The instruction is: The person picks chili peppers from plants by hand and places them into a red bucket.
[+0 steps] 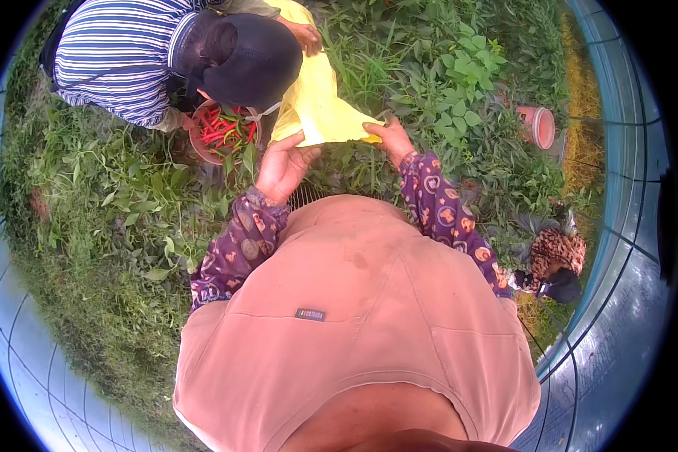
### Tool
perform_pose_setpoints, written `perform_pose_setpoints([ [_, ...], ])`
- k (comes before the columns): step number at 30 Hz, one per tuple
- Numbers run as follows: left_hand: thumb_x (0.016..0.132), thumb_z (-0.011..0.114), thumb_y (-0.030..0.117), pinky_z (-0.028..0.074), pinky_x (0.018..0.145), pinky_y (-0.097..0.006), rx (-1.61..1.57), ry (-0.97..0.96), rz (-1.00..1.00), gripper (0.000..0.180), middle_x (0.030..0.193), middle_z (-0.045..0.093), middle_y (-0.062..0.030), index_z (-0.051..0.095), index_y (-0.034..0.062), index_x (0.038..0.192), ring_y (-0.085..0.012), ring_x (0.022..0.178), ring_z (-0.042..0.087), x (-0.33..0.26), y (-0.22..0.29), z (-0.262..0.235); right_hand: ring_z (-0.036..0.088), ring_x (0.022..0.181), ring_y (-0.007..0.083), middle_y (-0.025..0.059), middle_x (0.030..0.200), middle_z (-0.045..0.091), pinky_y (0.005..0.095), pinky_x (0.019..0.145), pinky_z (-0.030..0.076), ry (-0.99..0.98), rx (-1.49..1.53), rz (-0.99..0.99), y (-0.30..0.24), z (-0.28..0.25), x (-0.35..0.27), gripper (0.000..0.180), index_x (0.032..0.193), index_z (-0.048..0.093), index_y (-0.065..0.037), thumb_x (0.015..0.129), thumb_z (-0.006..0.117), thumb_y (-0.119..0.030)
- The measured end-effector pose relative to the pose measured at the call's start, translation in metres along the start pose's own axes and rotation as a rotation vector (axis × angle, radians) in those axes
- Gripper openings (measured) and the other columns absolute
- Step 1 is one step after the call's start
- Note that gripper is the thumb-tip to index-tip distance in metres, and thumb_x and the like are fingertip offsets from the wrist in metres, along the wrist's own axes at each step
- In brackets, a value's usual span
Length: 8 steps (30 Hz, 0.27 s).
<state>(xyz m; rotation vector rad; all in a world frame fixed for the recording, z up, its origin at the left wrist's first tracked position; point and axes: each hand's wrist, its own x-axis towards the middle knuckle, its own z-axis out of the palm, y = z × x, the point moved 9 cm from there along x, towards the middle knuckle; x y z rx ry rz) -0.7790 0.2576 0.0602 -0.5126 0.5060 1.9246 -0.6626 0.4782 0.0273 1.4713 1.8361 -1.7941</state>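
Note:
A yellow sack [313, 102] stretches between me and a co-worker in a striped shirt and dark cap. My left hand [282, 169] pinches the sack's near left corner, palm turned up. With my right hand [392, 140] I grip the near right corner, so the near edge is spread between my hands. One hand of the co-worker [303, 36] is at the sack's far part. The co-worker's other hand [187, 120] is at the rim of a bucket [203, 153] filled with red chili peppers [226, 129] and a few green ones, left of the sack.
Leafy green plants [128, 181] and grass surround us. A pinkish-red bucket [536, 126] lies tipped on its side at the right. Farther right and nearer, another person [557, 256] in patterned clothing is among the plants. Blue netting-like walls [614, 158] curve along both sides.

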Motion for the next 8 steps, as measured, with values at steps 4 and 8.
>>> perform_pose_setpoints([
  [4,0.096,0.049,0.007,0.056,0.078,-0.035,0.001,-0.055,0.102,0.035,0.124,0.060,-0.0128,0.048,-0.0004,0.130,-0.0259,0.103,0.064,-0.035,0.013,0.032,0.039,0.132,0.0379,0.0259,0.138,0.044,0.0384,0.113,0.029,-0.135,-0.627,-0.562,-0.043,0.047,-0.018,0.075,0.138,0.042,0.000,0.066,0.061,-0.008],
  [8,0.097,0.044,0.009,0.057,0.077,-0.035,0.022,-0.104,0.202,0.033,0.117,0.063,-0.0167,0.048,-0.0037,0.128,-0.0265,0.096,0.066,-0.057,0.036,0.055,0.025,0.142,0.0372,0.0208,0.152,0.028,0.0422,0.116,0.023,-0.329,-0.612,-0.664,-0.047,0.075,-0.066,0.077,0.141,0.043,-0.010,0.066,0.060,-0.009],
])
